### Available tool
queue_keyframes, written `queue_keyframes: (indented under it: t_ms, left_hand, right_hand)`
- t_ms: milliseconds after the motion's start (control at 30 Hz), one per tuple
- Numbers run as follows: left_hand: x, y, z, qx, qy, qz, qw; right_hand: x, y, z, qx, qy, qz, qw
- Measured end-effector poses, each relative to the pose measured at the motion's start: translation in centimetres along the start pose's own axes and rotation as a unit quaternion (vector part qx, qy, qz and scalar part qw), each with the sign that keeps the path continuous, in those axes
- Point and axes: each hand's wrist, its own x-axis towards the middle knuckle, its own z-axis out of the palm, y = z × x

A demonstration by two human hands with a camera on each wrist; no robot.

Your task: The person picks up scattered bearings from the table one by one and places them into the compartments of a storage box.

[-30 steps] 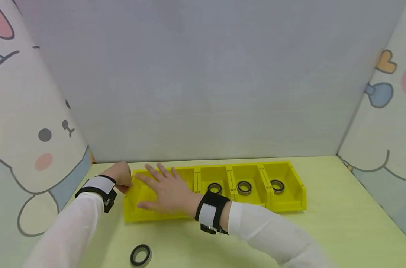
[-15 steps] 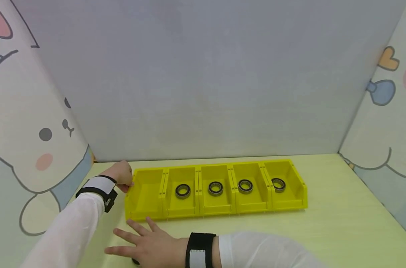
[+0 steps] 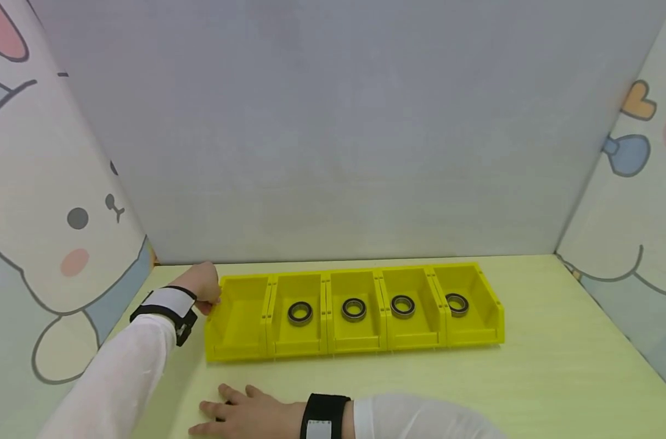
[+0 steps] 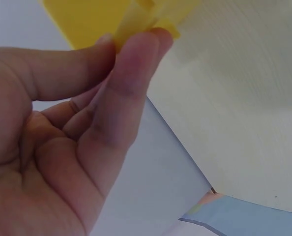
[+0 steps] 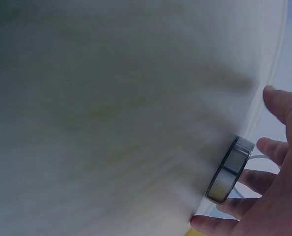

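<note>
A row of joined yellow storage bins (image 3: 239, 352) stands along the back of the table. At its left end my left hand (image 3: 199, 288) pinches the leftmost bin's edge between thumb and fingers, which the left wrist view shows close up. Nearer the front, my right hand (image 3: 252, 417) is spread low over the table, fingers apart. Beneath those fingers lies a ball bearing (image 5: 228, 172), with a shiny metal rim and dark edge. The head view mostly hides it behind the hand. Whether the fingertips press on it, I cannot tell.
Single ball bearings lie in the other bins, such as one bearing (image 3: 300, 322) in the second bin from the left. A grey wall (image 3: 344, 152) rises behind the row. Side panels with cartoon prints (image 3: 47, 244) flank the light table (image 3: 547, 341).
My right hand has drawn back from over the left bins toward the front, onto the loose bearing. The second bin's bearing has come into sight. My left hand keeps its hold.
</note>
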Motion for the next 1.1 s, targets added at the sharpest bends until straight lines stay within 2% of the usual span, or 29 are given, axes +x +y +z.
queue_keyframes:
  t_ms: [133,267,533,767,867,1000,1100]
  left_hand:
    - [0.0,0.0,0.0,-0.008,0.0,-0.004,1.0]
    - [0.1,0.0,0.1,-0.012,0.004,-0.008,0.9999]
    - [0.1,-0.2,0.1,-0.009,0.0,-0.005,0.9999]
    - [-0.1,-0.2,0.0,0.001,0.003,0.003,1.0]
    - [-0.2,-0.2,0.0,0.001,0.004,0.006,1.0]
    - [-0.2,-0.4,0.0,-0.008,0.008,0.006,0.9999]
    - [-0.4,-0.4,0.0,-0.013,0.01,0.005,0.9999]
  right_hand:
    - [0.0,-0.1,0.2,-0.034,0.033,-0.017,0.999]
    - [0.1,-0.2,0.0,-0.048,0.049,-0.002,0.998]
    - [0.1,-0.2,-0.4,-0.067,0.038,0.003,0.997]
    - [0.1,-0.3,-1.0,-0.06,0.02,0.006,0.998]
    - [-0.1,-0.2,-1.8,-0.074,0.03,0.007,0.997]
    - [-0.1,0.3,-4.0,-0.146,0.065,0.018,0.987]
    - [0.2,1.1,-5.8,-0.204,0.098,0.034,0.973]
